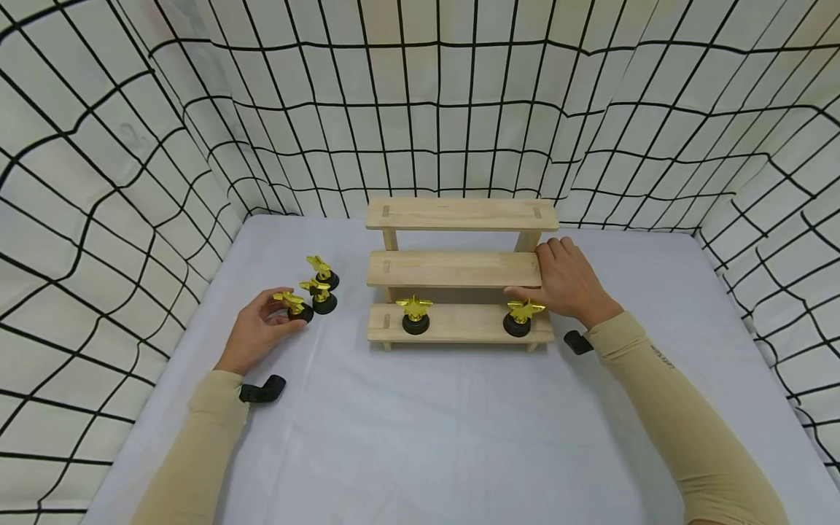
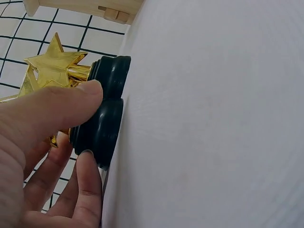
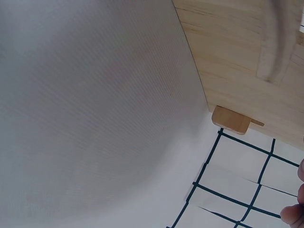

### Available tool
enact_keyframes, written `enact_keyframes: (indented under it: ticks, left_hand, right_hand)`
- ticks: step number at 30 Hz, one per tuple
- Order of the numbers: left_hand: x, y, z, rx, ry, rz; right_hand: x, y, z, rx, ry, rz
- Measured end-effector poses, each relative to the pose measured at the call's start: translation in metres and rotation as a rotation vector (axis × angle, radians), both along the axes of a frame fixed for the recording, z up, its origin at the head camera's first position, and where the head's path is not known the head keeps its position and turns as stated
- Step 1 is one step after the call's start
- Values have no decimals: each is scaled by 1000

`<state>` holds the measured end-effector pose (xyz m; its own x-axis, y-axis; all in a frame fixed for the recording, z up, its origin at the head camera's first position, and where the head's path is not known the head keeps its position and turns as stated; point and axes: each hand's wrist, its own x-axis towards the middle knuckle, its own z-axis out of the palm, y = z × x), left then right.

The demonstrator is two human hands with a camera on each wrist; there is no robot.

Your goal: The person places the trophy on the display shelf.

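On the white cloth at the left, my left hand (image 1: 257,332) pinches a small gold star trophy (image 1: 302,313) by its round black base (image 2: 97,135), thumb on one side and fingers on the other. Close beside it stand two similar trophies, a nearer one (image 1: 324,302) and a farther one (image 1: 327,278). At the right end of a three-tier wooden shelf (image 1: 453,270), my right hand (image 1: 569,283) grips the middle tier, its thumb along the front edge. The lowest tier carries a star trophy (image 1: 415,321) on its left and another (image 1: 518,324) on its right.
A white cloth (image 1: 420,430) covers the table under everything. Black grid lines on pale walls (image 1: 453,124) enclose the back and both sides. Each wrist wears a black camera mount, the left one (image 1: 264,390) just above the cloth.
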<state>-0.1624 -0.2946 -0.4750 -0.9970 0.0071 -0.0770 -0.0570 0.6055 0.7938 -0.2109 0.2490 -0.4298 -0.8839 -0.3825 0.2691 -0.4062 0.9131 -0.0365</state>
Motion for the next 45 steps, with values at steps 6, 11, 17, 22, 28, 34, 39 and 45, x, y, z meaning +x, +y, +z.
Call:
enact_keyframes:
  ticks: [6, 11, 17, 22, 28, 34, 39, 45]
  left_hand:
    - [-1, -3, -2, -39, -5, -17]
    - [-1, -3, -3, -96, 13, -24]
    - [1, -1, -2, -106, 20, -24]
    - [2, 0, 0, -87, 13, -21]
    - [2, 2, 3, -83, 0, -15]
    - [3, 3, 6, -71, -19, -6]
    - [3, 3, 8, -70, -17, -4]
    - [4, 4, 9, -73, -28, -3]
  right_hand:
    - [-1, 1, 0, 0, 2, 2]
    - [0, 1, 0, -3, 14, 10]
    - [1, 1, 1, -4, 17, 10]
    - [0, 1, 0, -5, 24, 16]
    - [1, 1, -1, -8, 12, 18]
    - [0, 1, -1, -10, 16, 15]
    - [0, 1, -2, -11, 23, 15]
    - [-1, 1, -2, -13, 30, 17]
